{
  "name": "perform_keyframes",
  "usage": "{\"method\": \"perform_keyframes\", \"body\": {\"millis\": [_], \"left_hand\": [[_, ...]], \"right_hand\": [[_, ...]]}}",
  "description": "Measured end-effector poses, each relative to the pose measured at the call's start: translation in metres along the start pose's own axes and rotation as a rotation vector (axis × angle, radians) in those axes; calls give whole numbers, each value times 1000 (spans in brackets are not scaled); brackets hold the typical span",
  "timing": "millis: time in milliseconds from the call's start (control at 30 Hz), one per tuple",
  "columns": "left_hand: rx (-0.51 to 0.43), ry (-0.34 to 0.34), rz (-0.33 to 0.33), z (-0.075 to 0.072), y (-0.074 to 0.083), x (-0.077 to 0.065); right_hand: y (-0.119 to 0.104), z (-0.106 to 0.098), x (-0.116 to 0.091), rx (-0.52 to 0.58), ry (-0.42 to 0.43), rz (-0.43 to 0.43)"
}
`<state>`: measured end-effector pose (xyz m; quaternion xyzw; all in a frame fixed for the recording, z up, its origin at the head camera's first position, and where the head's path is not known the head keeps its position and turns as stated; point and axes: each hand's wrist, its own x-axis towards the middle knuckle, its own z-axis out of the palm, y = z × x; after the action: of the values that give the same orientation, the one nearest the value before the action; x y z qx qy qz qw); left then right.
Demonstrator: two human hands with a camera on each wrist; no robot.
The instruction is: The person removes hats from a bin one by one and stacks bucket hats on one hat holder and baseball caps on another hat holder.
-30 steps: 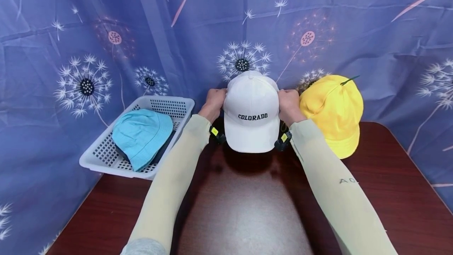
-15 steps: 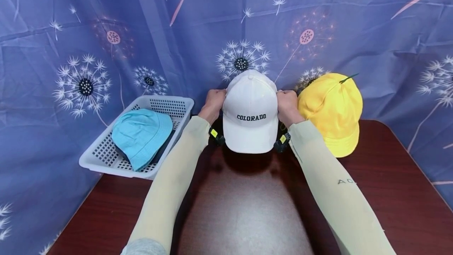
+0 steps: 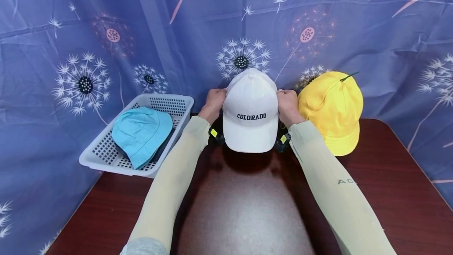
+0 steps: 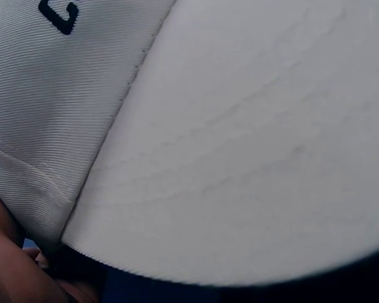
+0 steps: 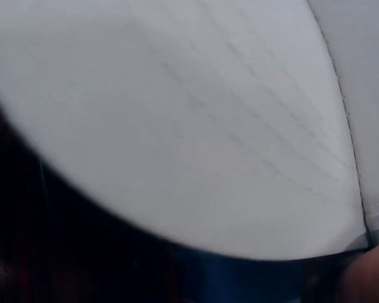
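Observation:
Both hands hold a white baseball cap (image 3: 251, 97) upright at the back middle of the table, its brim toward me and black COLORADO lettering on the front. My left hand (image 3: 214, 102) grips the cap's left side with curled fingers. On the opposite side my right hand (image 3: 288, 104) grips it the same way; the fingertips of both are hidden behind the cap. In the left wrist view the white brim (image 4: 240, 158) fills most of the picture, with part of the hand at the lower left. The right wrist view shows the brim's other half (image 5: 196, 139).
A yellow hat (image 3: 334, 109) with a green stem stands right beside my right hand. To the left, a light grey plastic basket (image 3: 95, 159) holds a light blue bucket hat (image 3: 141, 135) over something dark. A blue dandelion-print curtain (image 3: 198, 19) hangs behind the dark red wooden table (image 3: 240, 207).
The head view has shifted very slightly. The hands and the white cap otherwise stay as they were.

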<state>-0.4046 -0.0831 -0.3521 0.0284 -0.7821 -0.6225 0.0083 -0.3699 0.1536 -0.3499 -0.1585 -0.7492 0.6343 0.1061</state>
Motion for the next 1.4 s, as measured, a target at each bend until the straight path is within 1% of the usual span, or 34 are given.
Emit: {"method": "perform_keyframes", "body": {"millis": [167, 433, 600, 767, 1000, 1100, 1233, 1400], "left_hand": [[-7, -2, 10, 2, 1, 1], [-23, 25, 19, 2, 1, -2], [-42, 27, 9, 1, 0, -4], [-55, 14, 1, 0, 1, -6], [-80, 54, -29, -1, 1, -9], [-83, 55, -33, -1, 0, -10], [-108, 61, -30, -2, -3, -10], [-136, 59, -33, -2, -4, -12]], "right_hand": [[-1, -1, -1, 58, -1, -4], [-1, 1, -2, 60, -19, -13], [-1, 0, -7, 99, -49, -5], [2, -1, -8, 155, -74, -3], [6, -3, -10, 201, -90, -3], [8, -4, -10, 246, -101, -6], [8, -4, -12, 320, -119, 17], [7, -7, -18, 441, -163, 41]]}}
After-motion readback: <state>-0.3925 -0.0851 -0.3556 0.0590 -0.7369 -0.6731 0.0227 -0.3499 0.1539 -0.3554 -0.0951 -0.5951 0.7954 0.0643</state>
